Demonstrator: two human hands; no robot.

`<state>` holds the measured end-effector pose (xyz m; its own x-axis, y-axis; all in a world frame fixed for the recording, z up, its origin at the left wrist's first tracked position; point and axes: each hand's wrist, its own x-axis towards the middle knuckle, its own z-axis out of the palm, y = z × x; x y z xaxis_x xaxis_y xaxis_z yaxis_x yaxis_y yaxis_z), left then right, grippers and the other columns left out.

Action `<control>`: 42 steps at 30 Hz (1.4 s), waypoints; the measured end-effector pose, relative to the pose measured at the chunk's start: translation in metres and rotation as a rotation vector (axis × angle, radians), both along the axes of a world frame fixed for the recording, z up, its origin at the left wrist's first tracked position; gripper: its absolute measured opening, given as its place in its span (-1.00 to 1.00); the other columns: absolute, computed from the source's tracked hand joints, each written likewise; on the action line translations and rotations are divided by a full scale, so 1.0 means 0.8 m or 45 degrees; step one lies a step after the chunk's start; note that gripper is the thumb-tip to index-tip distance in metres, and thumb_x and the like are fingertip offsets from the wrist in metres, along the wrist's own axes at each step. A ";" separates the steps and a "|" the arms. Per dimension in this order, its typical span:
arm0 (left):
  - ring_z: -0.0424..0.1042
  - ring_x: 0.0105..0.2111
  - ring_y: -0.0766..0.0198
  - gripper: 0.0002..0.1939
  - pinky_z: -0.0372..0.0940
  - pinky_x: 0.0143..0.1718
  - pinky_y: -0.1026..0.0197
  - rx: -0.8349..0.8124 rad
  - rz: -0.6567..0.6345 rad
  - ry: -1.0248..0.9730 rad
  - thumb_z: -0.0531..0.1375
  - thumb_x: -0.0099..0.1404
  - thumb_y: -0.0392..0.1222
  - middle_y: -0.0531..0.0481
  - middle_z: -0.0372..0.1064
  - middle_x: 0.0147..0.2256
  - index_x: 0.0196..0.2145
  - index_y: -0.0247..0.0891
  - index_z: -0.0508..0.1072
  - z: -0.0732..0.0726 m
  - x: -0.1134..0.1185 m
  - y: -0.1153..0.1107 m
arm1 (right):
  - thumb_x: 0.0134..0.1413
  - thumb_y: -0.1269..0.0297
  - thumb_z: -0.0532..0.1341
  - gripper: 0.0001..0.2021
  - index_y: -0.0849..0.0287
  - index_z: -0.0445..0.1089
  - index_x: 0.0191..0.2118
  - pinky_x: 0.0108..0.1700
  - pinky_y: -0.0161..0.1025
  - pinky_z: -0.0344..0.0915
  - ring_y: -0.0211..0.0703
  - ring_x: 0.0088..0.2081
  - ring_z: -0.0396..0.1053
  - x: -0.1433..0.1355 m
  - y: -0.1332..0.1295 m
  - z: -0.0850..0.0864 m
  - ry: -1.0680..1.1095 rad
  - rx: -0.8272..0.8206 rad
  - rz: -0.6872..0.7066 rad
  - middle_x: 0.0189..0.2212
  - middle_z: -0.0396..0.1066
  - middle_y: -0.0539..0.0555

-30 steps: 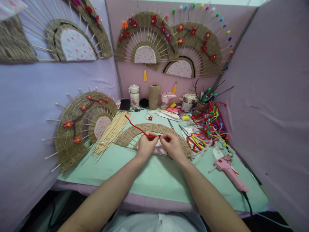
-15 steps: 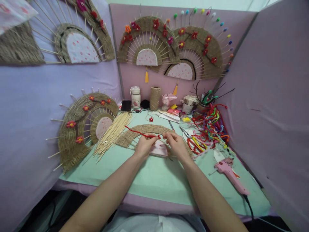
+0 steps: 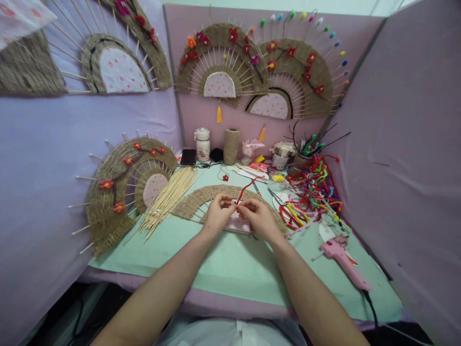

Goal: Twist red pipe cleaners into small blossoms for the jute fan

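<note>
A red pipe cleaner (image 3: 245,188) rises from between my fingertips, its free end pointing up and to the right. My left hand (image 3: 218,211) pinches its lower part, and the fingers of my right hand (image 3: 256,214) close on it right beside. Whatever is bent at the pinch is mostly hidden by my fingers. Beneath both hands lies a twine-woven fan (image 3: 194,202) with thin sticks and a pink spotted half-round centre (image 3: 237,222). A small finished red flower (image 3: 225,178) rests just behind the fan.
Bamboo sticks (image 3: 169,199) lie left, beside a decorated fan (image 3: 104,206). To the right are scissors (image 3: 290,216), a heap of coloured pipe cleaners (image 3: 317,180) and a pink glue gun (image 3: 345,264). A twine spool (image 3: 231,146) and a white bottle (image 3: 202,144) stand behind.
The pipe cleaner's free end has swung from pointing left to pointing up and right. My right hand has come in to meet my left hand at the pinch.
</note>
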<state>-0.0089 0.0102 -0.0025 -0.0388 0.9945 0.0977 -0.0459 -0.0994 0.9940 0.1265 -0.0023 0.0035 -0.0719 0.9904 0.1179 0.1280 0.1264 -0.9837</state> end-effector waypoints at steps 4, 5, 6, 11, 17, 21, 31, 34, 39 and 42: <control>0.37 -0.41 0.33 -0.72 0.24 -0.36 0.30 0.064 -0.040 0.086 0.25 -0.05 -0.28 0.04 0.35 -0.45 -0.34 -0.28 0.30 0.000 0.002 -0.004 | -0.07 0.15 0.19 -0.81 0.18 0.34 -0.44 -0.52 -0.36 0.13 -0.30 -0.56 0.23 0.003 0.001 0.002 -0.031 -0.004 -0.034 -0.57 0.34 -0.04; 0.37 -0.41 0.33 -0.72 0.24 -0.36 0.30 0.067 -0.063 0.088 0.26 -0.06 -0.28 0.04 0.35 -0.45 -0.34 -0.28 0.30 0.001 0.003 -0.004 | -0.09 0.16 0.20 -0.82 0.18 0.33 -0.45 -0.53 -0.36 0.11 -0.30 -0.56 0.21 0.003 0.002 0.001 -0.031 0.010 -0.025 -0.58 0.31 -0.05; 0.37 -0.41 0.33 -0.71 0.24 -0.36 0.30 0.052 -0.089 0.068 0.26 -0.06 -0.28 0.04 0.35 -0.46 -0.34 -0.28 0.30 0.002 0.004 -0.005 | -0.10 0.17 0.21 -0.83 0.18 0.32 -0.47 -0.53 -0.37 0.10 -0.31 -0.56 0.20 0.004 0.003 0.001 -0.025 0.027 -0.021 -0.60 0.29 -0.06; 0.36 -0.46 0.37 -0.76 0.24 -0.38 0.30 -0.196 -0.218 -0.162 0.25 0.00 -0.17 -0.01 0.38 -0.44 -0.35 -0.31 0.37 0.005 0.001 -0.005 | -0.10 0.18 0.21 -0.82 0.19 0.31 -0.49 -0.49 -0.36 0.11 -0.31 -0.54 0.18 0.007 0.005 -0.002 0.043 0.089 -0.095 -0.58 0.26 -0.06; 0.27 -0.54 0.41 -0.79 0.11 -0.52 0.36 -0.234 -0.311 -0.005 0.26 -0.03 -0.18 0.02 0.36 -0.51 -0.40 -0.33 0.46 0.005 -0.005 -0.003 | -0.09 0.17 0.19 -0.82 0.19 0.37 -0.45 -0.44 -0.33 0.15 -0.27 -0.50 0.24 0.009 0.003 0.001 -0.045 0.079 0.016 -0.53 0.34 -0.02; 0.25 -0.57 0.42 -0.80 0.06 -0.55 0.37 -0.198 -0.335 0.004 0.28 -0.07 -0.19 0.05 0.34 -0.54 -0.44 -0.32 0.44 0.004 -0.005 -0.004 | -0.10 0.19 0.17 -0.85 0.16 0.33 -0.48 -0.49 -0.33 0.13 -0.25 -0.54 0.23 0.009 0.004 -0.001 -0.095 0.070 -0.006 -0.60 0.30 -0.05; 0.23 -0.59 0.45 -0.72 0.05 -0.55 0.37 -0.197 -0.311 -0.182 0.33 -0.11 -0.12 0.09 0.33 -0.56 -0.45 -0.31 0.40 0.010 -0.002 -0.007 | -0.05 0.16 0.14 -0.81 0.18 0.28 -0.50 -0.48 -0.35 0.11 -0.29 -0.54 0.16 0.009 0.006 -0.003 -0.072 0.120 -0.103 -0.59 0.23 -0.07; 0.26 -0.56 0.44 -0.71 0.09 -0.53 0.37 -0.219 -0.332 -0.190 0.34 -0.11 -0.13 0.05 0.36 -0.52 -0.43 -0.33 0.42 0.009 -0.004 -0.007 | -0.03 0.16 0.14 -0.81 0.19 0.30 -0.48 -0.44 -0.35 0.13 -0.28 -0.49 0.19 0.010 0.006 -0.004 -0.111 0.192 -0.091 -0.55 0.26 -0.05; 0.28 -0.56 0.45 -0.67 0.15 -0.51 0.37 -0.293 -0.380 -0.296 0.36 -0.12 -0.14 0.03 0.37 -0.50 -0.39 -0.34 0.44 0.004 -0.009 -0.003 | -0.01 0.14 0.14 -0.80 0.19 0.32 -0.43 -0.44 -0.35 0.14 -0.29 -0.51 0.18 0.012 0.007 -0.005 -0.088 0.179 -0.033 -0.54 0.28 -0.05; 0.31 -0.54 0.45 -0.67 0.21 -0.48 0.36 -0.338 -0.404 -0.383 0.38 -0.13 -0.18 0.02 0.39 -0.48 -0.38 -0.35 0.43 0.002 -0.012 0.000 | -0.02 0.12 0.15 -0.78 0.19 0.32 -0.44 -0.45 -0.34 0.14 -0.29 -0.52 0.18 0.012 0.007 -0.005 -0.066 0.168 -0.034 -0.55 0.27 -0.05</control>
